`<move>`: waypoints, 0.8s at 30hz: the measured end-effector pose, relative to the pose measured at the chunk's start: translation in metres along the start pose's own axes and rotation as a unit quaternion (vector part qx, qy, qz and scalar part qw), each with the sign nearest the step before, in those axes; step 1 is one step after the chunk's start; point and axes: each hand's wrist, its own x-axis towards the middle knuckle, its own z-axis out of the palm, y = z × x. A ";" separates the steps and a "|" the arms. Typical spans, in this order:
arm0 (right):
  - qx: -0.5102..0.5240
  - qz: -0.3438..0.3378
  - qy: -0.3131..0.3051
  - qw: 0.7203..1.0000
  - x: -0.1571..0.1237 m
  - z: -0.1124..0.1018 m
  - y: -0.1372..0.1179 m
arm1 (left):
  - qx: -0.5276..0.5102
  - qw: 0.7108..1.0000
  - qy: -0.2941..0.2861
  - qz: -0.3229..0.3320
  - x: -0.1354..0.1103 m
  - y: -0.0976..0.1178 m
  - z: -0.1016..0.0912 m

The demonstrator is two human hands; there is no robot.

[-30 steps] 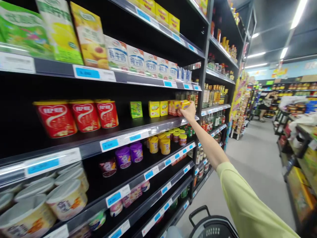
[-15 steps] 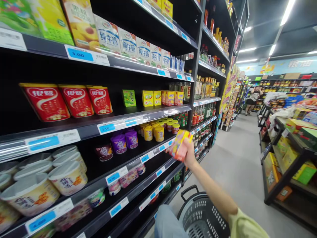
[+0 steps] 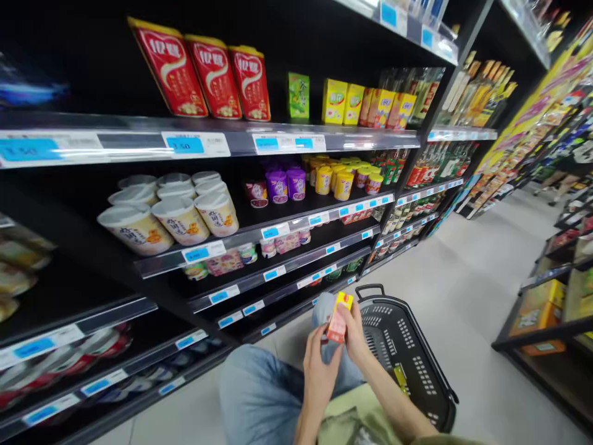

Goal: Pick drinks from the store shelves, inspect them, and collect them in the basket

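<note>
A small yellow and pink drink carton [image 3: 338,325] is between my hands, above my knees. My right hand [image 3: 356,330] grips its right side. From below and left, the curled fingers and thumb of my left hand [image 3: 319,355] close around its lower end. Just right of my legs, a dark grey shopping basket [image 3: 428,346] stands on the floor with a small yellow item [image 3: 401,378] inside. Similar yellow and pink cartons [image 3: 382,106] stand on the shelf ahead, beside yellow cartons [image 3: 334,102] and a green one [image 3: 298,96].
Shelves [image 3: 231,143] run along my left and front, holding red packs [image 3: 208,77], white-lidded cups [image 3: 183,216], purple cups [image 3: 278,186] and yellow cups [image 3: 343,184]. Bottles [image 3: 482,86] stand farther right. A low rack [image 3: 532,327] borders the aisle floor [image 3: 477,284] on the right.
My right hand has drawn the drink carton back from near the shelf to above my lap. My left hand has come into view at it. The view has tilted down.
</note>
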 end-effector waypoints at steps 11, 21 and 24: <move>0.007 -0.030 0.032 0.999 0.013 0.003 -0.034 | 0.036 0.994 0.000 0.107 0.024 0.043 0.014; 0.017 -0.010 -0.066 0.998 0.004 0.006 -0.047 | -0.233 0.950 -0.045 -0.203 0.024 0.046 0.009; 0.010 -0.011 -0.056 0.998 0.007 0.005 -0.044 | -0.290 0.924 -0.063 -0.239 0.029 0.049 0.006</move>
